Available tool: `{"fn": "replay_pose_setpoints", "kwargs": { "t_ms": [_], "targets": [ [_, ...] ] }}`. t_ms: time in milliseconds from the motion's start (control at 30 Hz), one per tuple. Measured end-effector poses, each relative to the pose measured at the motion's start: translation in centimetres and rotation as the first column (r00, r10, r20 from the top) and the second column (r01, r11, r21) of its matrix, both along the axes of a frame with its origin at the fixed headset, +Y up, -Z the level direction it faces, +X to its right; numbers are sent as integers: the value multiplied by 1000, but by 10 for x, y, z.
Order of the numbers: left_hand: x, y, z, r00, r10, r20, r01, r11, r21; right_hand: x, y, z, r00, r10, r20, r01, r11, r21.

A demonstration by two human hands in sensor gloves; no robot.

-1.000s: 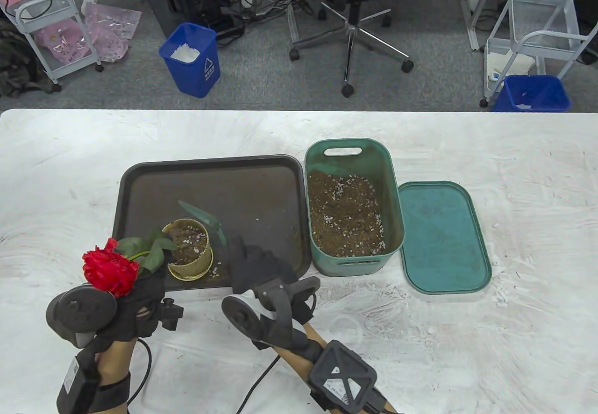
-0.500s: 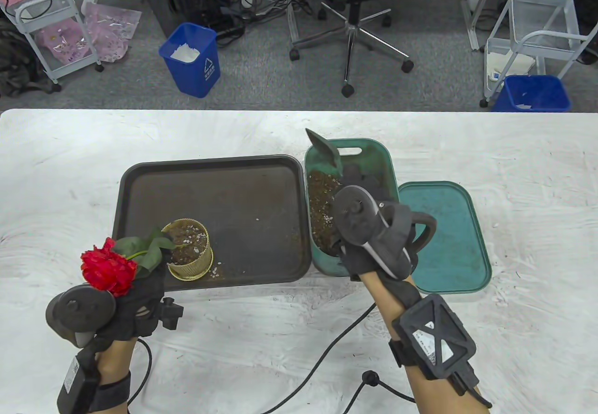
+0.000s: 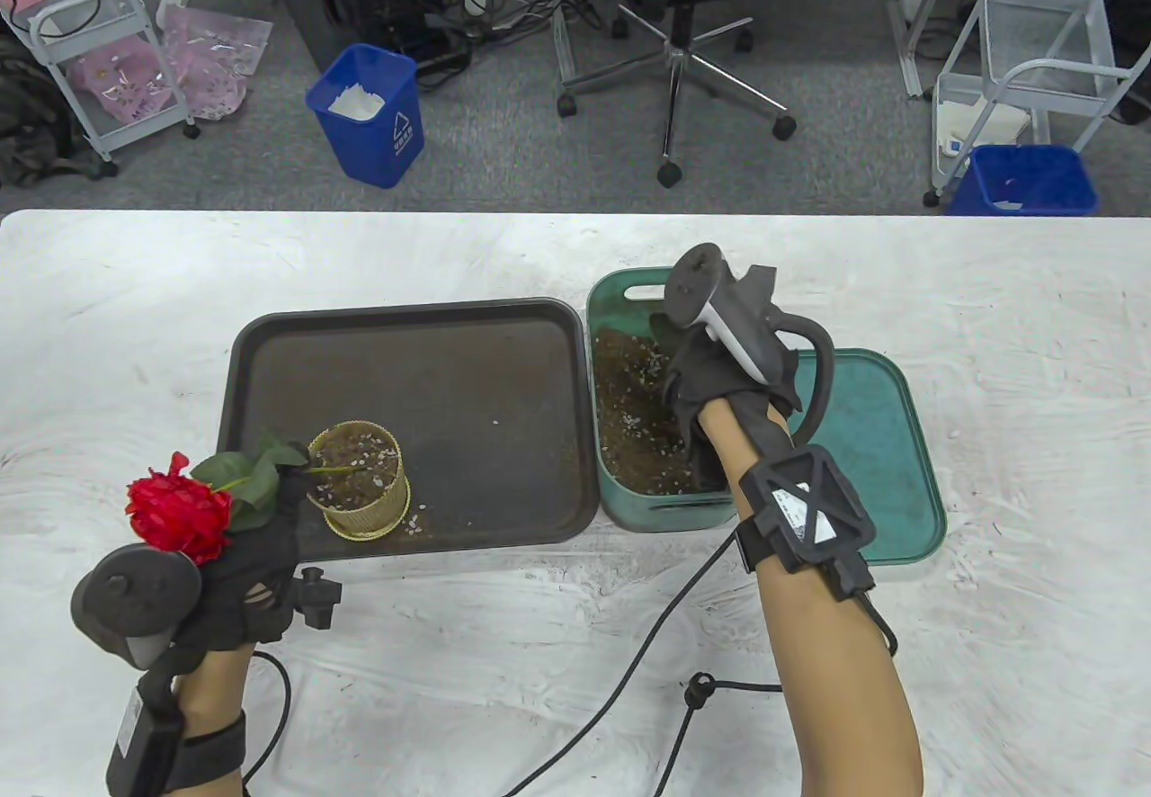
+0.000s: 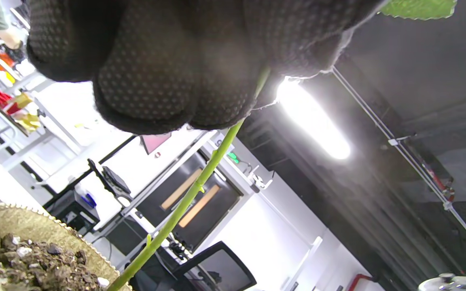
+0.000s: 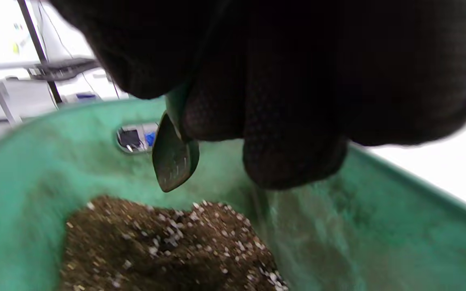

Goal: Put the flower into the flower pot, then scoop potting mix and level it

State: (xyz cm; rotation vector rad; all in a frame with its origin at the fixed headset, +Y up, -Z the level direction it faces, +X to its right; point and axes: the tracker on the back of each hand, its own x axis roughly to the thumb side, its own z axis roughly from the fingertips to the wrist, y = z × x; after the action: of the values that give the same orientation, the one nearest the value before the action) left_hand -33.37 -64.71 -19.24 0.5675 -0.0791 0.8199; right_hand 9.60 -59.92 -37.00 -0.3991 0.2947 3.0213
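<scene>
Spreading across the white surface [image 3: 989,383], largest first: a dark tray [image 3: 450,365] sits toward the left, and touching its right edge stands a green bin [image 3: 620,509] of potting mix [image 3: 629,410], with the bin's green lid [image 3: 881,455] lying flat just beside the bin on its right.

Near the tray's front-left corner stands the woven flower pot [image 3: 364,509], already holding some mix. The left hand [image 3: 243,572] rests at the tray's front-left edge, just beside the pot, its fingers [image 4: 144,81] curled around the green stem of the flower [image 3: 175,518]. The red bloom tilts out leftward over the surface, above the hand, while the stem runs from the fingers across to the pot; in the left wrist view its lower end reaches the pot's rim, though whether it is pushed into the mix cannot be told.

The right hand [image 3: 719,383] reaches down into the bin over the mix. Its fingers [image 5: 289,121] are curled tightly around a small green scoop [image 5: 174,157], whose blade points downward just above the mix near the bin's far wall.
</scene>
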Motion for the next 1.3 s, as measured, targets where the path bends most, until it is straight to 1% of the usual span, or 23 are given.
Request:
{"fn": "replay_pose_setpoints", "kwargs": {
  "t_ms": [100,200,333,400,433,500,567,700,800,833,933,967,1100,1200,1300],
  "targets": [
    [-3,-1,0,1000,12,-7,-12,1000,-3,-4,-12,-11,999,31,-20,-32,999,-23],
    [-4,-1,-1,1000,21,-8,-21,1000,-5,-7,-23,-18,999,3,-41,-4,999,-37],
    [-4,-1,-1,1000,23,-10,-23,1000,-6,-7,-35,-24,999,-29,-41,24,993,-115],
    [-4,-1,-1,1000,18,-11,-18,1000,-5,-6,-38,-26,998,-65,-27,59,982,-178],
    [-4,0,-1,1000,15,-11,-15,1000,-5,-5,-41,-27,994,-106,-20,99,969,-226],
    [-4,-1,-1,1000,10,-10,-10,1000,-4,-6,-49,-28,983,-183,10,175,921,-349],
    [-5,-1,-1,1000,9,-11,-9,1000,-4,-6,-57,-27,970,-242,26,229,872,-433],
    [-5,-1,-1,1000,13,-13,-14,1000,-4,-3,-72,-25,907,-398,138,411,764,-498],
    [-5,-1,-1,1000,15,-11,-15,1000,-4,2,-76,-23,839,-497,223,537,688,-488],
    [-5,-1,-1,1000,13,-10,-13,1000,-4,3,-76,-22,820,-520,240,566,671,-478],
    [-5,-1,-1,1000,6,-8,-6,1000,-1,8,-72,-20,776,-574,261,623,635,-457],
    [-4,-1,-1,1000,3,-6,-3,1000,-1,10,-69,-18,754,-599,271,650,618,-443],
    [-4,-1,-1,1000,-3,-2,3,1000,1,15,-57,-10,708,-645,289,701,590,-401],
    [-3,-2,-1,1000,-4,3,4,1000,2,20,-52,0,651,-687,323,756,545,-363],
    [-1,-2,-1,1000,-9,10,9,1000,4,25,-52,12,604,-715,352,796,516,-317]
  ]
}}
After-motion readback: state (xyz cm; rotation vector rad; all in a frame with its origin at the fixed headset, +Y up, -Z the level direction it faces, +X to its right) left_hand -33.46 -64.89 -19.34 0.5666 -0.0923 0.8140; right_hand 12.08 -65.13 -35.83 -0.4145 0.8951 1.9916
